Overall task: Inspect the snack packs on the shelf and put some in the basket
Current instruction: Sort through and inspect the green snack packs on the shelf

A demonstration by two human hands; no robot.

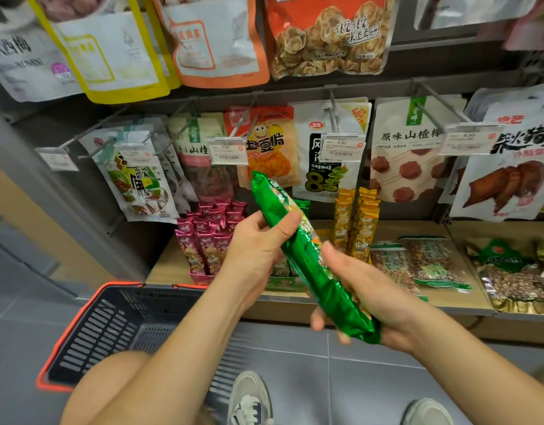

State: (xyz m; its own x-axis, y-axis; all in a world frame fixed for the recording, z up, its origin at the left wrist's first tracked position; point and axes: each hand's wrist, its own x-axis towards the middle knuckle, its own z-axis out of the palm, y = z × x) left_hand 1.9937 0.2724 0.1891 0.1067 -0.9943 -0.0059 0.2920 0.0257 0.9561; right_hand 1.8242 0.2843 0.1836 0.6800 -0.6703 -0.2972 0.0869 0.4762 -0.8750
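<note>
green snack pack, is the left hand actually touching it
Touching. The head view shows the left hand gripping the green snack pack near its upper end, thumb laid across the front; the right hand holds the lower end.

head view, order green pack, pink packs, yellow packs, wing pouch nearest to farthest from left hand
1. green pack, held in the left hand
2. pink packs, just left on shelf
3. yellow packs, right of it
4. wing pouch, hanging far right

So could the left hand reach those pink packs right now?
Probably, once freed: the left hand and right hand both hold the green pack. Nothing stands between it and the pink packs just beyond.
</note>
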